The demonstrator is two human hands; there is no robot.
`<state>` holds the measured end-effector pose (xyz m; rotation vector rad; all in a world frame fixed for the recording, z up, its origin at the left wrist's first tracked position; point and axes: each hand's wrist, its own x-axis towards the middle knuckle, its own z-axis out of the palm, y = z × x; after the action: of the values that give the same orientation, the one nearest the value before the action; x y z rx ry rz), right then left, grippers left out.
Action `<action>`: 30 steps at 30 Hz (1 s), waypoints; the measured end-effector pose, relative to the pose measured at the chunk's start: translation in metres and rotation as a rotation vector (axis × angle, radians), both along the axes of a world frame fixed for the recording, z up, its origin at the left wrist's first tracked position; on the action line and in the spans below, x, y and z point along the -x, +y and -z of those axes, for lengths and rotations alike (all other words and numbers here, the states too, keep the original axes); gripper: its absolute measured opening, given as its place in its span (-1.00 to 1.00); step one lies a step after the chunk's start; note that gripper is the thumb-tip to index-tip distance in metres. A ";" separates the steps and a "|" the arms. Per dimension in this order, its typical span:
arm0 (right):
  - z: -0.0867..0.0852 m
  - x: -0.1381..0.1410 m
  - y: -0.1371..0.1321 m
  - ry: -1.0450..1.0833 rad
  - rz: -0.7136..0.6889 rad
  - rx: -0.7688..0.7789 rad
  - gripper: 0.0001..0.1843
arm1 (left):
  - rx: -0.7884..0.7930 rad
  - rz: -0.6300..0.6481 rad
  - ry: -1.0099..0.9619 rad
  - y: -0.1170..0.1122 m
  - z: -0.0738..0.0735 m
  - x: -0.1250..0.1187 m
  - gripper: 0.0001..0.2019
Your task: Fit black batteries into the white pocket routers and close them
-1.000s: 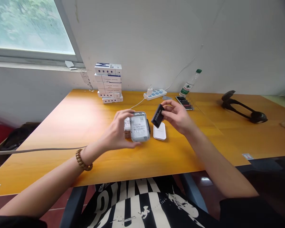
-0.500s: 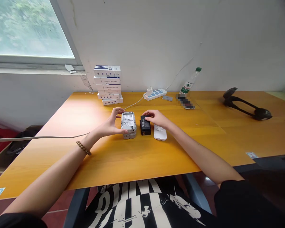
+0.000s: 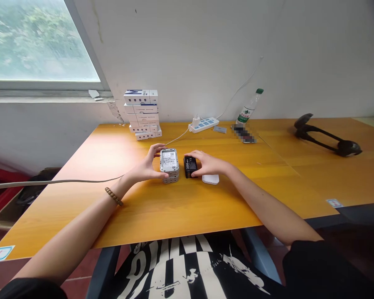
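Observation:
A stack of white, rounded device bodies (image 3: 169, 162) stands on the table, the top one showing a printed label with a square code. My left hand (image 3: 148, 165) grips this stack from its left side, thumb at the near edge and fingers at the far edge. Just to the right is a pile of black batteries (image 3: 190, 165) marked 3000mAh. My right hand (image 3: 209, 162) closes around the batteries, thumb near and fingers far. Partly under that hand lies a white cover (image 3: 210, 180), its upper part hidden.
White boxes (image 3: 142, 114) are piled at the back left. Behind the hands lie a power strip (image 3: 204, 124) with a plug, and a grey card (image 3: 220, 129). A water bottle (image 3: 247, 109) and a blurred-out phone (image 3: 243, 133) sit farther right, then a black stand-like object (image 3: 327, 137).
My right hand's thumb has come down to the near edge of the batteries, and the hand now spans them. My left hand stays on the device stack. The view has shifted slightly.

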<state>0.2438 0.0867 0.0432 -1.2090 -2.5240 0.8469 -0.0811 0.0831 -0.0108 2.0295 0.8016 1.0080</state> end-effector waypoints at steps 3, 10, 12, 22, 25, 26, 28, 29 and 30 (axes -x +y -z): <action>0.004 0.000 0.002 0.028 -0.032 -0.010 -0.15 | 0.000 -0.003 -0.001 -0.002 -0.001 -0.001 0.05; 0.004 -0.001 0.002 0.043 -0.054 0.000 -0.14 | 0.000 -0.030 0.005 -0.004 -0.001 -0.003 0.02; 0.004 -0.001 0.002 0.017 -0.040 0.025 -0.09 | 0.002 -0.029 0.013 -0.004 -0.001 -0.002 0.02; 0.007 0.001 0.001 -0.061 -0.026 -0.017 0.02 | 0.055 -0.114 -0.326 0.012 0.012 -0.001 -0.21; 0.005 -0.001 0.001 -0.063 -0.026 0.004 0.07 | 0.155 -0.251 -0.422 0.018 0.016 -0.002 -0.30; 0.004 -0.003 0.002 -0.037 -0.025 0.018 0.06 | 0.194 -0.288 -0.408 0.019 0.016 -0.002 -0.32; 0.003 -0.009 0.008 0.069 -0.009 0.041 -0.07 | 0.243 -0.340 -0.319 0.020 0.016 -0.001 -0.38; 0.003 -0.013 0.012 0.146 0.012 0.043 -0.17 | 0.252 -0.353 -0.264 0.020 0.016 0.000 -0.41; 0.004 -0.018 0.018 0.232 0.043 0.041 -0.29 | 0.256 -0.356 -0.215 0.019 0.015 0.001 -0.44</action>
<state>0.2615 0.1048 0.0390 -1.1024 -2.2997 0.9716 -0.0819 0.1024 -0.0262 1.5633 1.1360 1.2253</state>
